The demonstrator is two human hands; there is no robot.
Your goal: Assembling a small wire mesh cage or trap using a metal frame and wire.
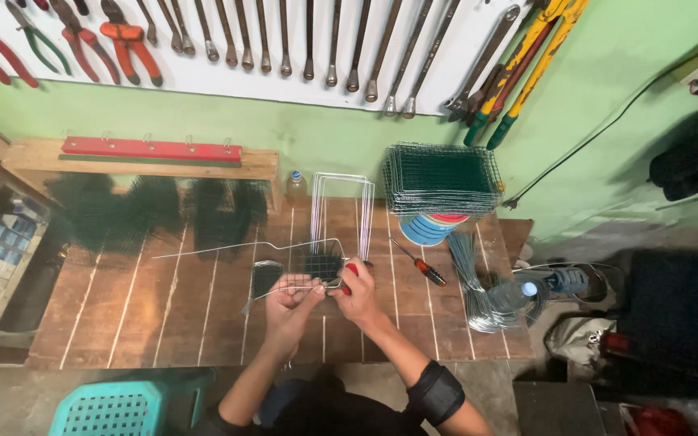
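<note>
Wire frame [284,266] pinched in my left hand [291,297], red-handled tool [349,274] gripped in my right hand [357,292]; screwdriver [418,262] right, mesh stack [441,179] far right on desk [163,315].

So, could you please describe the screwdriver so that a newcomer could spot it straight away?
Start at the wooden workbench and go to the stack of green mesh panels at its back right. Just in front, right of the hands, lies the screwdriver, the only loose tool there with an orange and black handle.
</note>
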